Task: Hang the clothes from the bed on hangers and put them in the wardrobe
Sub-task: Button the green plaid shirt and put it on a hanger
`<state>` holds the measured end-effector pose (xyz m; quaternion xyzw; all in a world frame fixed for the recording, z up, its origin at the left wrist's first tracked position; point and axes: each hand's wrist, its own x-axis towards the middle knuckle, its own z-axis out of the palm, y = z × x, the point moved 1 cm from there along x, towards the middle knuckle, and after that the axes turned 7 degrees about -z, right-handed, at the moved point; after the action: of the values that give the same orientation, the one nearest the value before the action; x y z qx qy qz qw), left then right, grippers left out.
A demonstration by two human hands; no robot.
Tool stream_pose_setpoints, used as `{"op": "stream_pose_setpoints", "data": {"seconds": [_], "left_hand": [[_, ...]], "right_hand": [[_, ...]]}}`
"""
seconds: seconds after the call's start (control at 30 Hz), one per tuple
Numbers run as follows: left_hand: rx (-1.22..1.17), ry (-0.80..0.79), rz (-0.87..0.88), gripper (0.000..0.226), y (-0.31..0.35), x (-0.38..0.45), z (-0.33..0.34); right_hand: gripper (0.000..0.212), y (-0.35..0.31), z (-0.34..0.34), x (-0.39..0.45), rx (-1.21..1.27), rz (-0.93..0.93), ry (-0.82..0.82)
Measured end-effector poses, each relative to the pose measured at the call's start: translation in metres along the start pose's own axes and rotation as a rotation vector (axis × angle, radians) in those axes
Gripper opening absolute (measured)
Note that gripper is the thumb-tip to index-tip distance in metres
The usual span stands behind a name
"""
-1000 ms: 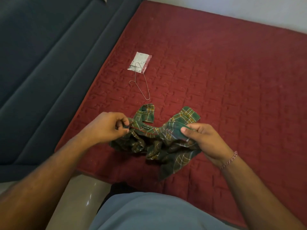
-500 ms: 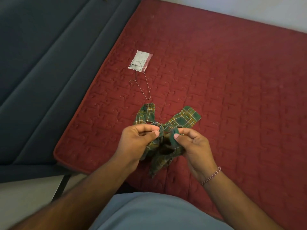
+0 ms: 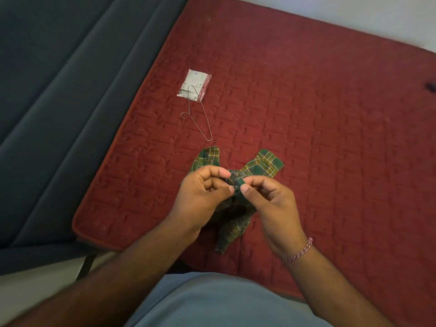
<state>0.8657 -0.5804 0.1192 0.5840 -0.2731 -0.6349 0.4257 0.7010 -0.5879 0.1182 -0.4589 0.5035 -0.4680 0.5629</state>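
Observation:
A small green plaid shirt [image 3: 266, 165] lies bunched on the red quilted bed [image 3: 318, 138], its two sleeves spread out beyond my hands. My left hand [image 3: 203, 197] and my right hand [image 3: 269, 201] meet over the shirt's middle. Each pinches the fabric between thumb and forefinger, right at a dark button between the fingertips. Most of the shirt's body is hidden under my hands. A thin wire hanger [image 3: 198, 114] lies on the bed beyond the shirt, apart from it.
A small white packet [image 3: 197, 83] lies under the hanger's far end. A dark grey padded surface [image 3: 70, 90] runs along the bed's left side. The bed's near left corner [image 3: 80, 227] is close to my left forearm. A pale wall is at top right.
My hands have come together from holding the shirt spread apart. The shirt is now gathered between them, and both sets of fingertips pinch at a button.

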Motion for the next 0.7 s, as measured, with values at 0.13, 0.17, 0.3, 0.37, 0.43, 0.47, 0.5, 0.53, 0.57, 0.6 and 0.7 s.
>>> {"op": "stream_pose_setpoints", "data": {"seconds": [0.13, 0.17, 0.3, 0.37, 0.43, 0.47, 0.5, 0.53, 0.57, 0.6, 0.7], "left_hand": [[-0.097, -0.053, -0.031, 0.023, 0.002, 0.004, -0.016], [-0.124, -0.069, -0.043, 0.023, 0.003, 0.005, -0.022], [-0.144, -0.083, -0.087, 0.024, 0.003, 0.011, -0.041], [-0.104, -0.096, -0.101, 0.024, 0.005, 0.015, -0.051], [-0.058, -0.114, -0.103, 0.026, 0.011, 0.018, -0.061], [-0.038, -0.124, -0.105, 0.029, 0.014, 0.02, -0.065], [-0.018, -0.143, -0.101, 0.032, 0.017, 0.022, -0.07], [0.0, -0.163, -0.095, 0.034, 0.019, 0.023, -0.073], [0.02, -0.185, -0.086, 0.037, 0.021, 0.025, -0.077], [0.039, -0.202, -0.077, 0.039, 0.022, 0.026, -0.08], [0.119, -0.266, -0.018, 0.038, 0.027, 0.027, -0.085]], "right_hand": [[0.017, -0.004, 0.018, 0.004, -0.067, -0.045, -0.052], [0.019, -0.004, 0.024, 0.005, -0.094, -0.059, -0.051], [0.021, -0.003, 0.041, 0.005, -0.167, -0.097, -0.041], [0.02, -0.001, 0.049, 0.005, -0.236, -0.143, -0.037], [0.022, 0.0, 0.057, 0.006, -0.32, -0.222, -0.045], [0.023, 0.0, 0.06, 0.006, -0.368, -0.264, -0.057], [0.023, 0.0, 0.064, 0.007, -0.416, -0.304, -0.07], [0.023, -0.001, 0.066, 0.007, -0.472, -0.342, -0.089], [0.023, -0.003, 0.069, 0.009, -0.529, -0.378, -0.108], [0.022, -0.006, 0.071, 0.01, -0.587, -0.413, -0.123], [0.022, -0.012, 0.076, 0.015, -0.715, -0.507, -0.116]]}}
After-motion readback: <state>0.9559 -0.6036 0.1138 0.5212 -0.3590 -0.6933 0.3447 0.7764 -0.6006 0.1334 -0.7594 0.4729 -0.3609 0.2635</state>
